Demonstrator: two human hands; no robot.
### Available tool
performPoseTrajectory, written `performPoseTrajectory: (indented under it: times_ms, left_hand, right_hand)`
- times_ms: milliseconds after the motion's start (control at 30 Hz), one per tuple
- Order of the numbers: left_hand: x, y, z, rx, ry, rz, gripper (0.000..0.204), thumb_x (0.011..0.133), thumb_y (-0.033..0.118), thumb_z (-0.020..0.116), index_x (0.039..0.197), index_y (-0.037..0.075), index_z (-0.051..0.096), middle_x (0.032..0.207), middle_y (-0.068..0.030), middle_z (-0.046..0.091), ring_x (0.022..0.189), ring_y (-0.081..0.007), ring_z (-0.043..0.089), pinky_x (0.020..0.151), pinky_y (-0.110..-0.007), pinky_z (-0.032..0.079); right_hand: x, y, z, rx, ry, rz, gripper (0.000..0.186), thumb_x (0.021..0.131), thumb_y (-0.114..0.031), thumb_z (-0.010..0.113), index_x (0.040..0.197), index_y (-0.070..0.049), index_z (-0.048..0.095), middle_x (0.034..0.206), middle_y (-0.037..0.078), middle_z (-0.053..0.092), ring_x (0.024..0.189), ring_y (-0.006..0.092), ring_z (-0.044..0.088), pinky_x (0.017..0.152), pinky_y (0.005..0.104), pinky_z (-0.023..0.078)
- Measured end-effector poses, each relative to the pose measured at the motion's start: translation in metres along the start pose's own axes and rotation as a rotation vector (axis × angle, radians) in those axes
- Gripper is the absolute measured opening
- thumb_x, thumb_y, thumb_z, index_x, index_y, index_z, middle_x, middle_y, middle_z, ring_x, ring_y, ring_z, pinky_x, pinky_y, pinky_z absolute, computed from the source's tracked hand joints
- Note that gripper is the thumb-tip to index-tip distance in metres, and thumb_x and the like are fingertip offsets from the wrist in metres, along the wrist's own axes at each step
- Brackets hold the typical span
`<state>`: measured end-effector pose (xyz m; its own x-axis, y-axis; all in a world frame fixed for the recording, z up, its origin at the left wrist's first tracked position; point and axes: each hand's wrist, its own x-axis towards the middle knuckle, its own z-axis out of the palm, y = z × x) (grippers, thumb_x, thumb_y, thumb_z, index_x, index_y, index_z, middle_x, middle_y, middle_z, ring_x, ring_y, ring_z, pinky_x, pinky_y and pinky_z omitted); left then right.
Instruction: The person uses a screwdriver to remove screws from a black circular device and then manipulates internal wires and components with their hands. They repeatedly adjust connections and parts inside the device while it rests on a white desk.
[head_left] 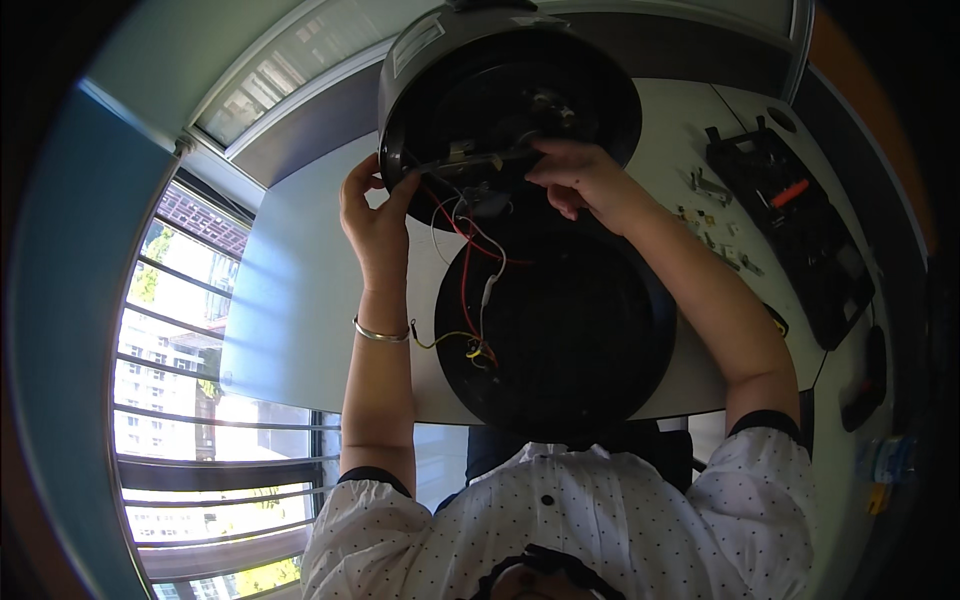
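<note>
White and wide, the table (300,235) spreads out under both hands. Just past the grip sits a big grey and black shell (607,90), its open side facing the hands. Below the grip is a round black cover (575,340). Well to the right of the grip lies a black tool case (800,220) with a red-orange thing (790,193) in it.

The left hand (375,205) is closed on the shell's left rim, thumb inside and fingers outside. The right hand (580,180) reaches into the shell, thumb and finger bent; I cannot tell if they pinch anything. A thin pale strip (460,163) runs between the hands. Red wires (464,280), a white wire (498,262) and a short yellow wire (440,341) hang below the grip. Small metal bits (712,225) lie between the right hand and the case.

The step in hand looks like working on parts inside the shell. The next move seems to call for a steady left hand and gentle right fingers, clear of the loose wires.
</note>
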<state>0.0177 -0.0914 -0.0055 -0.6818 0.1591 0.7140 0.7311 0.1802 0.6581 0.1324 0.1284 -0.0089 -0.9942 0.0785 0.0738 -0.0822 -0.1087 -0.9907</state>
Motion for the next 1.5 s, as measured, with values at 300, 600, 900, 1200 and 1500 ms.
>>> performPoseTrajectory:
  times_ms: [300,600,900,1200,1500]
  left_hand:
    - [0.000,0.004,0.001,0.017,0.012,-0.012,0.036,0.073,0.007,0.071,0.106,-0.002,0.059,0.094,-0.0038,0.059,0.087,-0.0121,0.051,0.083,-0.026,0.041]
    - [-0.001,0.009,0.001,-0.027,0.026,-0.039,0.040,0.067,0.009,0.075,0.103,0.002,0.059,0.099,-0.0057,0.055,0.086,-0.0146,0.050,0.068,-0.027,0.052]
    - [-0.001,0.012,0.001,-0.022,0.014,-0.056,0.038,0.068,0.010,0.074,0.103,0.003,0.059,0.099,-0.0050,0.053,0.088,-0.0142,0.049,0.070,-0.027,0.052]
    - [-0.001,0.006,0.001,-0.037,0.045,-0.039,0.044,0.070,0.010,0.073,0.111,0.004,0.057,0.102,-0.0050,0.052,0.090,-0.0142,0.050,0.070,-0.027,0.052]
    - [-0.002,0.012,0.002,-0.028,0.097,-0.036,0.038,0.071,0.011,0.073,0.106,0.001,0.062,0.097,-0.0054,0.057,0.086,-0.0141,0.051,0.076,-0.027,0.046]
  right_hand:
    - [-0.005,-0.010,0.006,0.437,0.072,0.046,0.033,0.079,-0.004,0.058,0.111,0.003,0.053,0.070,0.006,0.059,0.055,0.0125,0.052,0.048,0.0238,0.040]
    - [-0.004,-0.010,0.003,0.594,0.050,0.040,0.009,0.077,-0.004,0.057,0.084,0.002,0.059,0.078,0.010,0.060,0.066,0.0161,0.057,0.054,0.0260,0.045]
    - [0.000,-0.003,0.004,0.737,0.050,0.031,0.014,0.076,-0.003,0.056,0.088,0.003,0.057,0.080,0.010,0.059,0.065,0.0159,0.055,0.054,0.0255,0.045]
    - [0.008,0.004,0.007,0.891,-0.168,-0.039,0.037,0.080,-0.005,0.048,0.113,0.011,0.048,0.083,0.007,0.052,0.067,0.0137,0.050,0.051,0.0216,0.042]
    - [0.006,0.012,0.006,0.785,-0.130,0.002,0.037,0.080,-0.004,0.048,0.117,0.000,0.052,0.090,0.009,0.055,0.070,0.0150,0.051,0.053,0.0240,0.044]
